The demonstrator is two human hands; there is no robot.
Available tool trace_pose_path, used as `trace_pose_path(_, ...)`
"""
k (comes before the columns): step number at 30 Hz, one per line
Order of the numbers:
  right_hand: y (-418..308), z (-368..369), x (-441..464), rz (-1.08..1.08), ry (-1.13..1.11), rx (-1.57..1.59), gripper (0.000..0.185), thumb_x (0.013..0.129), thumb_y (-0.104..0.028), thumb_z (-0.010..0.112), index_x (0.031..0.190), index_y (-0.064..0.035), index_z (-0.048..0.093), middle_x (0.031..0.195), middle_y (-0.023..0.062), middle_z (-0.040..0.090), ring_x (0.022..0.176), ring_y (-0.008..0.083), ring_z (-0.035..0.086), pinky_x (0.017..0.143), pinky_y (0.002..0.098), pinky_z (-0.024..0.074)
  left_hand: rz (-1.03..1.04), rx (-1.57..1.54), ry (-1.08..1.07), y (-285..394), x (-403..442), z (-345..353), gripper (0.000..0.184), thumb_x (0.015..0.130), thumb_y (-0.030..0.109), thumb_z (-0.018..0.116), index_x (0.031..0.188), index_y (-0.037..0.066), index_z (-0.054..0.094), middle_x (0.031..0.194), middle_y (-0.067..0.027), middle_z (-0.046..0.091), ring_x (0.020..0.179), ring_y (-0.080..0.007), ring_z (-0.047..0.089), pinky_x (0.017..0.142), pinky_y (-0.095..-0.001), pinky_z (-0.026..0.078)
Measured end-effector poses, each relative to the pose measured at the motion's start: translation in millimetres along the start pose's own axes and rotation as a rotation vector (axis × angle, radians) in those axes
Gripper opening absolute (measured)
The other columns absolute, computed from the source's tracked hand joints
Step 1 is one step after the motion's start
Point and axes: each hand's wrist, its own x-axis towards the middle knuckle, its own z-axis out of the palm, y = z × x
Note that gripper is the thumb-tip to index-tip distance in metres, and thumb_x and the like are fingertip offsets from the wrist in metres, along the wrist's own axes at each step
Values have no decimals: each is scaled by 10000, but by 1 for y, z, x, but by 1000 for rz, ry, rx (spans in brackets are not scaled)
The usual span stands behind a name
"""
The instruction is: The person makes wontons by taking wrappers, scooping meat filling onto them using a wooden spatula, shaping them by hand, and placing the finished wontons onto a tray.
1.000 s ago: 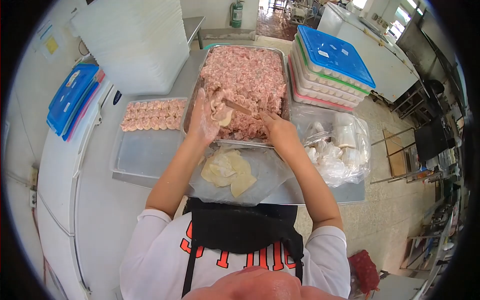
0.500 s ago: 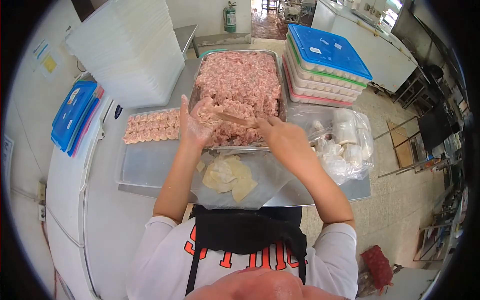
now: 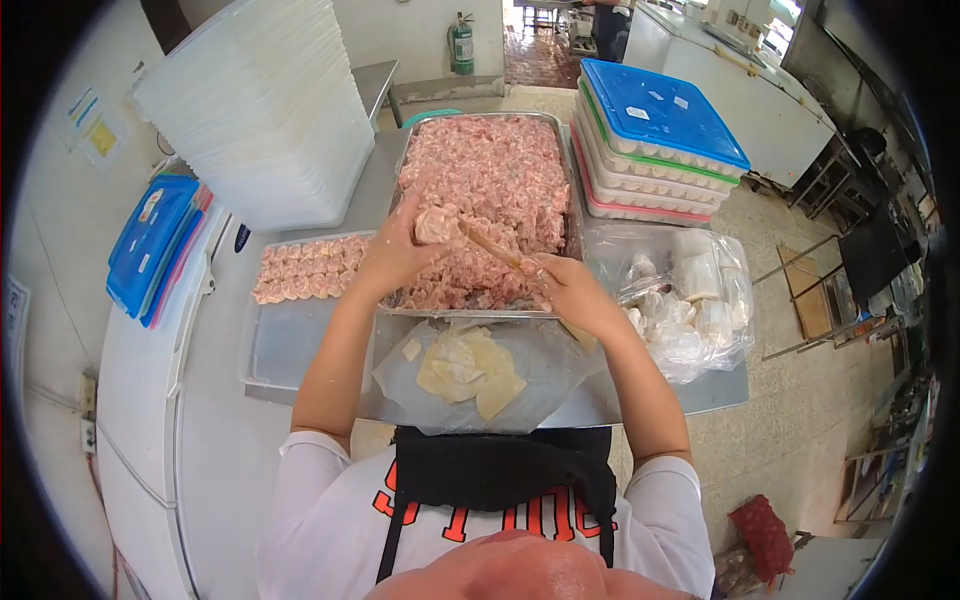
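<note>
My left hand (image 3: 392, 252) is curled around a round, meat-filled dumpling (image 3: 436, 226) above the near part of a metal tray (image 3: 465, 314). In my right hand (image 3: 570, 290) is a flat wooden spatula (image 3: 492, 246), its tip touching or very near the dumpling. Ground meat (image 3: 485, 155) fills the tray, dug lower at the near side. A pale yellow piece, apparently a wrapper (image 3: 578, 335), shows below my right hand; whether I hold it is unclear. Loose dumpling wrappers (image 3: 465, 365) lie on a plastic sheet (image 3: 400, 392) close to me. Rows of dumplings (image 3: 310, 268) sit in a clear plastic tray (image 3: 305, 350) at left.
Tall stacked white plastic trays (image 3: 255, 120) stand at back left, beside blue lids (image 3: 150, 245). Filled trays under a blue lid (image 3: 665, 110) are stacked at back right. A plastic bag of white packets (image 3: 690, 300) lies at right. Another person (image 3: 610, 30) stands far off.
The meat on my left palm now shows as a rounded dumpling, with my fingers curled round it. My right hand has turned and come lower, still holding the spatula. The view has shifted slightly.
</note>
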Motion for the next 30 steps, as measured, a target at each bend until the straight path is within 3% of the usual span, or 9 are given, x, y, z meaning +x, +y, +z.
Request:
trace_pose_path(3, -17, -6, -8, -155, 37, 37, 274, 917, -104, 495, 1134, 5, 621, 1023, 248, 651, 967, 383, 637, 828, 415, 495, 21, 101, -91, 14, 0, -6, 764, 727, 110, 767, 1401, 105, 407, 1371, -125, 489, 1175, -190, 528, 957, -335, 455)
trace_pose_path(7, -23, 3, -15, -380, 78, -201, 271, 926, -155, 541, 1148, -25, 625, 1024, 196, 661, 954, 363, 633, 801, 415, 507, 58, 44, -277, -63, -2, -7, 662, 699, 137, 777, 1306, 93, 518, 1311, -144, 544, 1067, -196, 584, 909, -332, 475)
trace_pose_path(11, -21, 0, -15, -365, 187, -520, 303, 920, -181, 557, 1202, -77, 595, 994, 161, 653, 886, 356, 636, 718, 428, 517, 215, 287, -43, -27, -7, -3, 520, 686, 151, 782, 1162, 32, 611, 1033, -133, 678, 887, -187, 637, 797, -329, 499)
trace_pose_path(14, -35, 2, -24, -365, 324, -581, 339, 897, -163, 559, 1231, -106, 572, 986, 166, 644, 873, 371, 635, 701, 449, 521, -300, -58, -172, -28, 11, 3, 517, 704, 175, 769, 1155, -9, 597, 965, -141, 687, 918, -197, 638, 803, -337, 497)
trace_pose_path(17, 3, 20, -5, -365, 351, -603, 275, 880, -188, 564, 1140, -102, 591, 895, 170, 625, 837, 349, 639, 670, 451, 516, -518, 14, -259, -7, 17, 0, 553, 743, 211, 756, 1197, -37, 559, 1116, -183, 642, 1053, -216, 603, 907, -345, 472)
trace_pose_path(21, 37, -10, 10, -28, 170, -821, 301, 910, -171, 539, 1200, -110, 588, 894, 175, 645, 836, 378, 639, 688, 476, 511, -260, 182, -45, -42, -8, 11, 565, 767, 222, 754, 1250, 19, 542, 1213, -165, 607, 1148, -215, 563, 980, -361, 435)
trace_pose_path(26, -10, -36, -25, -107, 122, -321, 291, 950, -233, 545, 1180, -81, 637, 1009, 211, 664, 916, 348, 659, 773, 405, 511, 71, 94, -75, 14, -11, -5, 598, 739, 189, 787, 1276, 102, 538, 1257, -120, 589, 1144, -238, 571, 967, -368, 444)
trace_pose_path(29, -11, -2, -25, -210, 53, -113, 316, 959, -268, 555, 1199, -75, 629, 1058, 213, 658, 957, 325, 662, 804, 361, 502, -94, 53, -447, 12, -3, -9, 604, 707, 189, 812, 1248, 111, 555, 1274, -111, 562, 1145, -246, 564, 945, -372, 460)
trace_pose_path(30, -7, 10, -22, -235, 27, -111, 327, 961, -279, 559, 1208, -74, 622, 1067, 212, 656, 968, 317, 662, 809, 348, 498, -1, 158, -373, 2, -5, -9, 579, 702, 194, 814, 1220, 105, 572, 1244, -110, 573, 1132, -246, 567, 934, -372, 465)
